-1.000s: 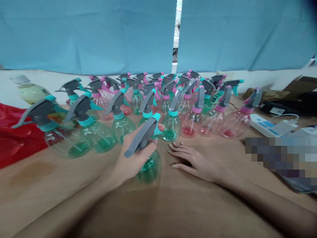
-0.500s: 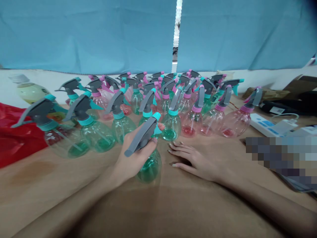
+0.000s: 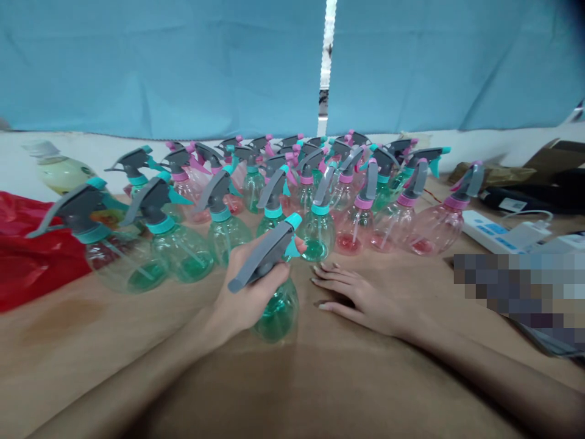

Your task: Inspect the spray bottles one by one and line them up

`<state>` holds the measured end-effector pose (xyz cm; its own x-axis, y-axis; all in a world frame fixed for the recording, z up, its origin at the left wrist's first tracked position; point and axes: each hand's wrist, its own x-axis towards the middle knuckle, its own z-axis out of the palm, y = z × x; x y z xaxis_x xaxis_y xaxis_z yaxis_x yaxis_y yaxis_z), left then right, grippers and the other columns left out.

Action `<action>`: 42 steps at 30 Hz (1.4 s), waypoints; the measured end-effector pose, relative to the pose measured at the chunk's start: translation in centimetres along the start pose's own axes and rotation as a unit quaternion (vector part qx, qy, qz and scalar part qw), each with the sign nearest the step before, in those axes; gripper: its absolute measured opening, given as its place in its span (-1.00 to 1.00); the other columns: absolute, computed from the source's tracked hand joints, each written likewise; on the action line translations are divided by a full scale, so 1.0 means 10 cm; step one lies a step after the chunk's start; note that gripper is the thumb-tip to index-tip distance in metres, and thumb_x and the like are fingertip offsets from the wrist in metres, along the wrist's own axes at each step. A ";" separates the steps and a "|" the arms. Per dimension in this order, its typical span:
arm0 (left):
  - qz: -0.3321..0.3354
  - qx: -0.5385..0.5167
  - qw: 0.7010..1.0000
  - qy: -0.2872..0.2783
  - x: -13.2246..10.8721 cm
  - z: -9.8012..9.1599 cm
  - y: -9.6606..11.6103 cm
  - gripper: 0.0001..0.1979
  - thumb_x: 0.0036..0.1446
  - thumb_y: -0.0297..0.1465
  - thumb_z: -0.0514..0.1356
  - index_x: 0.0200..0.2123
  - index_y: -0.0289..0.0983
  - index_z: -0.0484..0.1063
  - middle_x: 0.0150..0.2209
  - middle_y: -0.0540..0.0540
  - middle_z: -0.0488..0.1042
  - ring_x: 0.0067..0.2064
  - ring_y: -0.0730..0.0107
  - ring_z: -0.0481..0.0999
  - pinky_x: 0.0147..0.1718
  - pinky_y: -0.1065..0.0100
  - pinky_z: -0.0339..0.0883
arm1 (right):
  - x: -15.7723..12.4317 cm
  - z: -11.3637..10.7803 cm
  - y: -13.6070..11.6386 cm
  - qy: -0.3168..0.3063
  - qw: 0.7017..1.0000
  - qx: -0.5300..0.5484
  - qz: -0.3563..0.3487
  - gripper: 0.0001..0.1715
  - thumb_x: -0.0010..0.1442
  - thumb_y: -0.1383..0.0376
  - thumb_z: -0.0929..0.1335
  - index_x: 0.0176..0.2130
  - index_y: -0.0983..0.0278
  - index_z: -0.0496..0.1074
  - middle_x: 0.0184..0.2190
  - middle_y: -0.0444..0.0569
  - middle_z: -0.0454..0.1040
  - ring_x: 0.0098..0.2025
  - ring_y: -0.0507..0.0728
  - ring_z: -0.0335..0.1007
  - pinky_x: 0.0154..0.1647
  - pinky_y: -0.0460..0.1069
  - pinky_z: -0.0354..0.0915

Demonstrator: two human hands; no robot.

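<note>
My left hand [image 3: 247,286] is wrapped round the neck of a green spray bottle [image 3: 276,314] with a grey and teal trigger head. The bottle stands upright on the table [image 3: 320,378], its nozzle pointing away and a little right. Palm down on the tabletop, my right hand [image 3: 359,296] lies with its fingers stretched out, holding nothing. Just beyond its fingertips stand a green spray bottle [image 3: 316,238] and a pink spray bottle [image 3: 351,228]. More green spray bottles [image 3: 180,253] line up to the left of the held one, partly hidden by my left hand.
Several rows of pink and green spray bottles fill the back. A red plastic bag [image 3: 41,256] and a pale capped bottle [image 3: 61,171] are at left. At right are a white power strip [image 3: 487,228] and a dark box [image 3: 553,164]. A blue curtain [image 3: 183,67] hangs behind.
The held bottle's head has shifted very slightly, its nozzle a touch right and lower. My right hand stays in place. The view itself has moved a little.
</note>
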<state>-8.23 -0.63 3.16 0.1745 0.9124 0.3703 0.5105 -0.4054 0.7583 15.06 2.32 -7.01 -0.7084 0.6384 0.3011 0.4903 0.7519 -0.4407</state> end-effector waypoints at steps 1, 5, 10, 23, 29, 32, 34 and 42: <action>0.002 -0.005 1.000 -0.002 0.00 0.00 -0.01 -0.82 0.06 -0.40 0.11 -0.28 -0.19 0.49 -0.58 0.08 0.33 -0.51 0.40 0.35 -0.48 0.38 0.26 | 0.00 0.00 0.00 0.000 1.000 0.000 0.000 -0.43 0.29 0.05 0.26 0.23 0.14 0.23 0.22 -0.01 0.29 0.29 0.22 0.10 0.28 0.25 0.09; 0.009 -0.014 1.000 -0.007 0.01 0.00 -0.01 -0.83 0.06 -0.42 0.10 -0.31 -0.17 0.48 -0.46 0.02 0.44 -0.36 0.32 0.43 -0.34 0.32 0.30 | 0.00 0.00 0.00 -0.003 1.000 -0.003 0.001 -0.43 0.29 0.06 0.25 0.23 0.13 0.22 0.23 -0.02 0.27 0.30 0.22 0.08 0.28 0.25 0.10; 0.010 -0.047 0.999 -0.013 0.00 -0.01 0.00 -0.86 0.04 -0.41 0.09 -0.33 -0.17 0.42 -0.44 0.02 0.44 -0.34 0.30 0.45 -0.35 0.32 0.28 | 0.00 0.01 0.03 -0.010 1.000 -0.006 -0.002 -0.41 0.29 0.05 0.25 0.24 0.18 0.22 0.22 0.01 0.28 0.31 0.21 0.07 0.30 0.23 0.06; -0.022 -0.025 0.999 0.032 -0.01 0.05 -0.01 -0.86 0.05 -0.41 0.13 -0.27 -0.16 0.42 -0.45 0.08 0.39 -0.45 0.43 0.37 -0.43 0.42 0.29 | 0.00 0.01 0.02 -0.012 1.000 -0.011 -0.001 -0.40 0.30 0.05 0.25 0.24 0.20 0.22 0.22 0.02 0.29 0.31 0.20 0.06 0.31 0.22 0.06; -0.031 -0.041 0.998 0.025 0.00 0.06 0.00 -0.79 0.06 -0.41 0.13 -0.20 -0.16 0.43 -0.43 0.08 0.40 -0.45 0.42 0.37 -0.44 0.40 0.27 | 0.00 0.01 0.02 -0.012 1.000 -0.015 0.000 -0.41 0.29 0.05 0.25 0.22 0.22 0.24 0.21 0.03 0.30 0.31 0.21 0.07 0.31 0.21 0.05; -0.025 -0.040 0.999 0.022 0.01 0.05 0.02 -0.70 0.06 -0.42 0.13 -0.11 -0.14 0.43 -0.45 0.08 0.39 -0.47 0.41 0.36 -0.45 0.39 0.26 | 0.00 0.01 0.03 -0.013 1.000 -0.014 -0.004 -0.41 0.30 0.05 0.25 0.23 0.20 0.22 0.22 0.02 0.29 0.31 0.21 0.06 0.31 0.22 0.06; -0.027 -0.042 0.999 0.018 0.01 0.05 0.03 -0.67 0.06 -0.42 0.12 -0.07 -0.15 0.43 -0.47 0.08 0.38 -0.48 0.41 0.34 -0.46 0.39 0.25 | 0.01 0.02 0.03 -0.013 1.000 -0.013 -0.006 -0.42 0.30 0.05 0.24 0.23 0.20 0.22 0.22 0.02 0.29 0.31 0.20 0.06 0.31 0.22 0.06; -0.025 -0.046 0.999 0.014 0.02 0.05 0.03 -0.66 0.05 -0.41 0.11 -0.06 -0.16 0.42 -0.46 0.07 0.37 -0.50 0.40 0.32 -0.46 0.37 0.24 | 0.00 0.02 0.03 -0.014 1.000 -0.020 -0.002 -0.40 0.30 0.04 0.24 0.23 0.23 0.22 0.22 0.03 0.29 0.31 0.19 0.06 0.32 0.20 0.04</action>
<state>-7.64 -0.58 3.20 0.1266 0.9303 0.3442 0.4379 -0.3638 0.8221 15.11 2.57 -7.31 -0.7248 0.6302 0.2784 0.5062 0.7613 -0.4053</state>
